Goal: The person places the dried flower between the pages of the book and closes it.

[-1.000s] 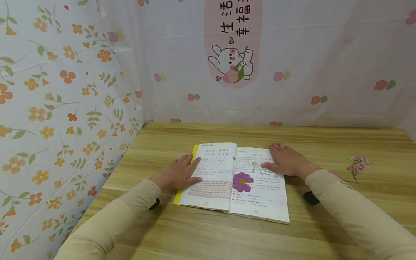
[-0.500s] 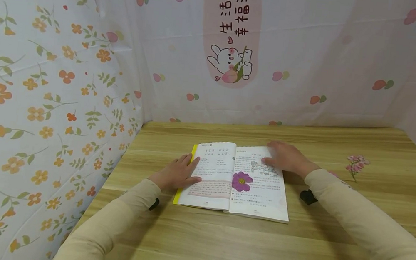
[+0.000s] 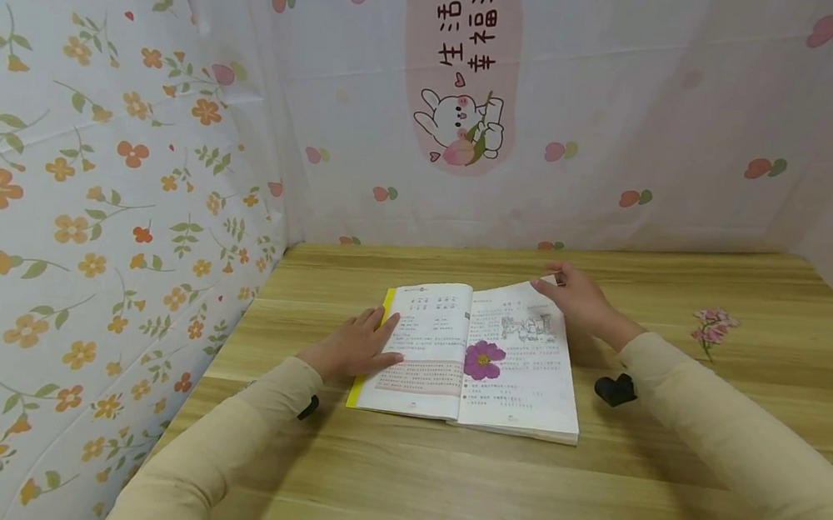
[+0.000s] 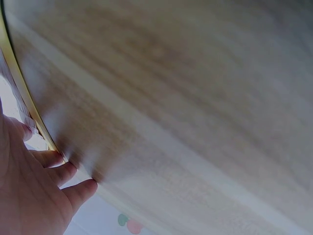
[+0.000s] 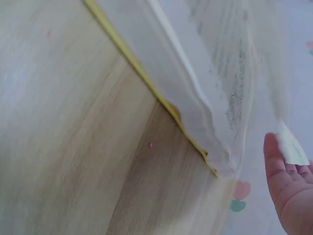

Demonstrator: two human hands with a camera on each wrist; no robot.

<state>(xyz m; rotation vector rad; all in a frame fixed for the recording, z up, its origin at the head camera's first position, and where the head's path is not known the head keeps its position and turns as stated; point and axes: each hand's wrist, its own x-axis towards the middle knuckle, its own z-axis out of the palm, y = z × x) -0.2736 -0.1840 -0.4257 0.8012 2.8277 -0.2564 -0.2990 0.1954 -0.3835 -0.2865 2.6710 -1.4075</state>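
Note:
An open book (image 3: 424, 336) with a yellow cover edge lies on the wooden table. A pressed purple flower (image 3: 484, 360) rests on its right page near the spine. My left hand (image 3: 355, 346) lies spread over the book's left edge, thumb on the page; in the left wrist view its fingertips reach past the yellow edge onto the wood. At the far right corner, my right hand (image 3: 579, 297) pinches a raised page (image 3: 533, 300) between thumb and fingers. The right wrist view shows the lifted page corner (image 5: 295, 147) at the fingers, with more pages (image 5: 181, 63) fanned below.
A small sprig of pink flowers (image 3: 714, 329) lies on the table (image 3: 439, 497) to the right. Black wrist mounts (image 3: 616, 390) show beneath the sleeves. Patterned cloth (image 3: 612, 103) hangs behind the table, and a floral sheet (image 3: 89, 220) covers the left side.
My right hand has gone from lying flat on the right page to the far corner, lifting that page's corner. The left hand has stayed in place.

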